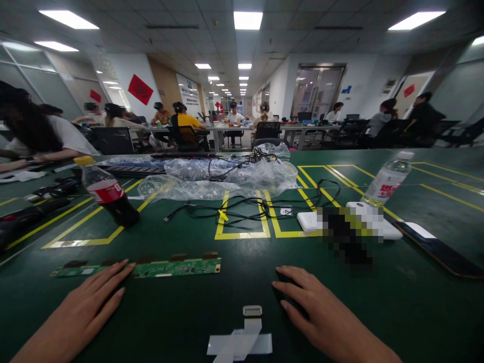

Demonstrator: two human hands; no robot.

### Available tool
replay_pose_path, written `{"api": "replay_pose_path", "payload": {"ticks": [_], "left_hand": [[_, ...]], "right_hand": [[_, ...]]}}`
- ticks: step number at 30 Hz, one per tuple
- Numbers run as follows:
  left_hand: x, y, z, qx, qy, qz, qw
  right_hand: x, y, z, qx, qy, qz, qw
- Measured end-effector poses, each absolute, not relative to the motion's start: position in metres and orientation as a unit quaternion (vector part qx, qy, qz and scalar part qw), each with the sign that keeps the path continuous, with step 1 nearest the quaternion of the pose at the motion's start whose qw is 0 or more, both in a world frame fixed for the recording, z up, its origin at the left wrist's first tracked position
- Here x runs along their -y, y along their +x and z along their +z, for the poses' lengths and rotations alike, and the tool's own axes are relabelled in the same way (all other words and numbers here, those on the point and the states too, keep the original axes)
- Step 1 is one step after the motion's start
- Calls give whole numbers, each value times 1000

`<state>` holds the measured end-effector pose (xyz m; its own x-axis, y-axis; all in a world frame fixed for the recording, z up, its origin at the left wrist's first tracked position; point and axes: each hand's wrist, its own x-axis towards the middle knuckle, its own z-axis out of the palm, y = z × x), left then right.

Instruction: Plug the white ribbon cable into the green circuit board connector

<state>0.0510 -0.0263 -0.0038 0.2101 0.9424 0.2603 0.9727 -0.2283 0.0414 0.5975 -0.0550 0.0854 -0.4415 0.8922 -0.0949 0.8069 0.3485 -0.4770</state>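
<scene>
On the dark green table lies a long, narrow green circuit board [177, 268] with brown tabs along its far edge. My left hand [93, 302] rests over the board's left half, fingers stretched out and fingertips on or just above it; I cannot tell how firmly they touch. To the right, my right hand [313, 305] lies with its fingers spread over the bare tabletop, holding nothing. Between the hands, nearer to me, are white flat ribbon cables [242, 343] crossing each other, one with a connector [252, 311] at its end.
A cola bottle [109, 194] stands at left, a clear labelled bottle [389, 181] at right. Bubble wrap [227, 176] and black cables [242, 209] lie farther back. White devices [385, 227] and a dark phone-like slab [442, 249] sit at right. A person [45, 131] works at far left.
</scene>
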Motion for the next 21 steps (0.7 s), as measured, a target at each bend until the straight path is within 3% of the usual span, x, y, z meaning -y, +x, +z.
{"api": "replay_pose_path", "payload": {"ticks": [12,21], "left_hand": [[28,265,43,475,-868,-136,54],[34,292,54,427,-885,-185,-12]], "right_hand": [[55,594,81,824,-523,149,161],[54,591,68,842,-491,180,134]]}}
